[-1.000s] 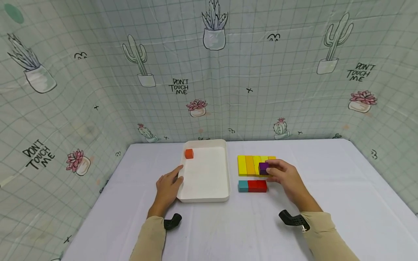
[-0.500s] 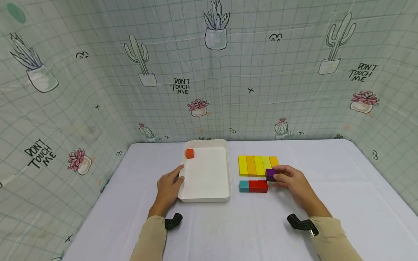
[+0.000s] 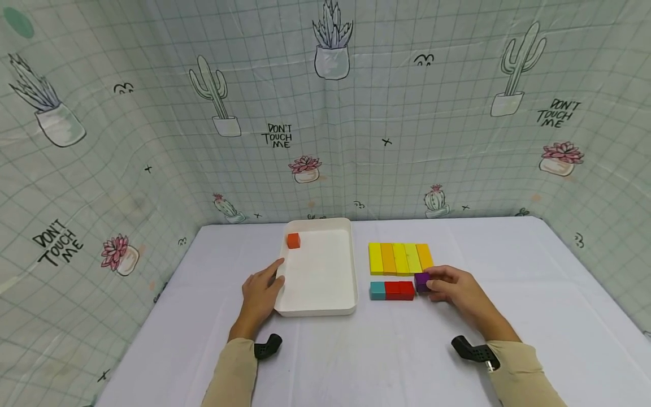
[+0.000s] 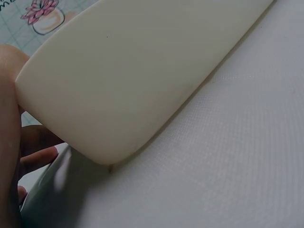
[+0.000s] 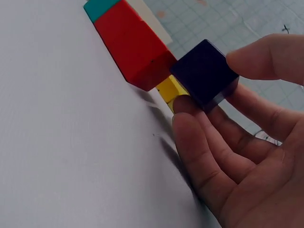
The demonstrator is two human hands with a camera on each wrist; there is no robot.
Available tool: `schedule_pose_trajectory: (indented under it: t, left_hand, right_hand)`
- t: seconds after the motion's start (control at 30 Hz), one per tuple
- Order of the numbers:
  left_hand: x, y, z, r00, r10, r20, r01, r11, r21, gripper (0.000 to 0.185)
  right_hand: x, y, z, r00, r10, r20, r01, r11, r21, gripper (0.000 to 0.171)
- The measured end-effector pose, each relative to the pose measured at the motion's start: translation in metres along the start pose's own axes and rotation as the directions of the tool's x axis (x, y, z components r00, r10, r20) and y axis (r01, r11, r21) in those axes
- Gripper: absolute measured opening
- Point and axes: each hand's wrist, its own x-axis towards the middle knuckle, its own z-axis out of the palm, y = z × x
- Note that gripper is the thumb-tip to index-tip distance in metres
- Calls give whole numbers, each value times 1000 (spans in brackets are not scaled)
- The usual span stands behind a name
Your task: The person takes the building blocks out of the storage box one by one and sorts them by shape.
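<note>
My right hand (image 3: 454, 288) pinches a dark purple cube (image 3: 421, 282) between thumb and fingertips. The cube sits right at the right end of a row made of a teal cube (image 3: 378, 290) and red blocks (image 3: 399, 290). In the right wrist view the purple cube (image 5: 204, 71) overlaps the corner of the red blocks (image 5: 135, 45). My left hand (image 3: 259, 295) lies against the left side of a shallow white tray (image 3: 316, 312), its fingertips and thumb touching the rim. The left wrist view shows the tray's wall (image 4: 118, 80) close up, with some fingers partly hidden behind it.
Inside the tray, near its far left corner, is an orange cube (image 3: 293, 241). Several yellow and orange-yellow bars (image 3: 400, 259) lie side by side behind the red blocks. A patterned cloth (image 3: 335, 124) stands along the back of the white table (image 3: 325, 362).
My right hand has brought the purple cube from over the yellow bars toward me and slightly right, to the end of the red row. My left hand stays at the tray.
</note>
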Motion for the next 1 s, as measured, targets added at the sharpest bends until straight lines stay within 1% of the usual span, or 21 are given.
schedule_pose_trajectory:
  t: [0.1,0.2,0.37,0.43,0.67,0.8,1.0]
  left_hand:
    - [0,-1,1,1000,-1,0,1,1000,2,49]
    - [1,-1,2,1000,-2,0,2,1000,8,49]
    - [1,-2,1,1000,-2,-1,2,1000,14,49]
    - [1,-1,1,1000,1,-1,-1,1000,13,49]
    - [1,-1,0,1000,4,2,-4,1000,22,49]
    - [2,-1,-1,1000,13,-5,-13,1000,25,49]
    - [2,0,0,1000,8,-3,-8,1000,22,49]
  right_hand:
    - [-2,1,-2,1000,-7,16,8,999,-39,49]
    - [-3,1,-3,1000,3,17,-2,995,-96,49]
    - [-2,2,-5,999,33,32,-26,978,-208,48]
    - [-1,3,-6,999,37,33,-28,971,-236,48]
    - [-1,0,-3,999,23,44,-10,960,-279,47]
    - [1,2,-3,999,16,43,-2,956,-294,45]
    - [1,5,-5,999,9,48,7,944,-331,44]
